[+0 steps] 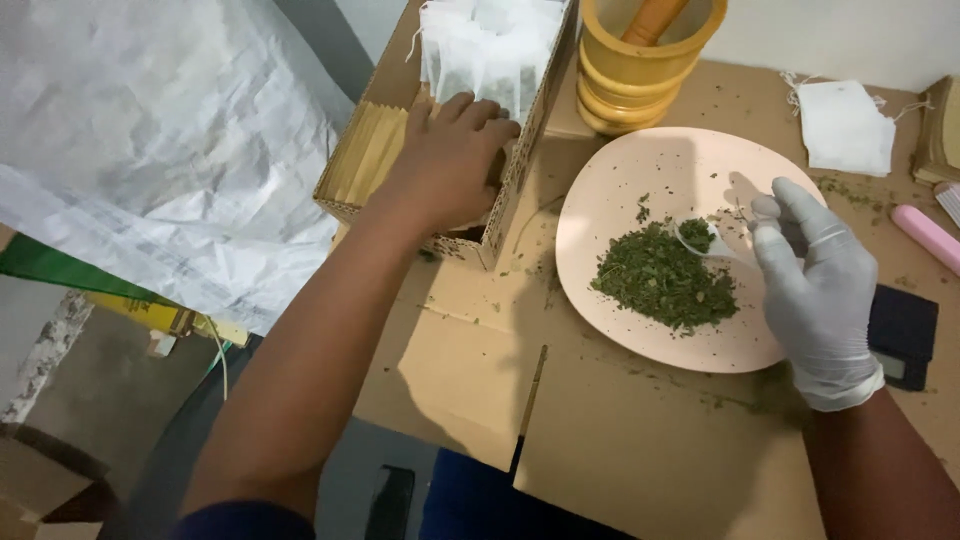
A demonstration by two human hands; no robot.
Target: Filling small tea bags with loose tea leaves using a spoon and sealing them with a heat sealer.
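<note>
My left hand (pixel 447 160), bare, reaches into a long cardboard box (pixel 512 180) that holds white mesh sachets (pixel 490 45) and a row of tan envelopes (pixel 362 155). Its fingers rest at the sachets; I cannot tell whether they grip one. My right hand (pixel 822 290) wears a white glove and holds a small clear spoon (pixel 705 240) loaded with dried green herb. The spoon hovers over a pale pink plate (pixel 620 190) with a pile of crushed green leaves (pixel 665 280).
A yellow wooden mortar with pestle (pixel 640 60) stands behind the plate. One white sachet (pixel 845 125) lies at the back right, near a pink object (pixel 930 238) and a small dark scale (pixel 903 335). Flattened cardboard (pixel 640 450) covers the table; white sacking (pixel 150 150) lies left.
</note>
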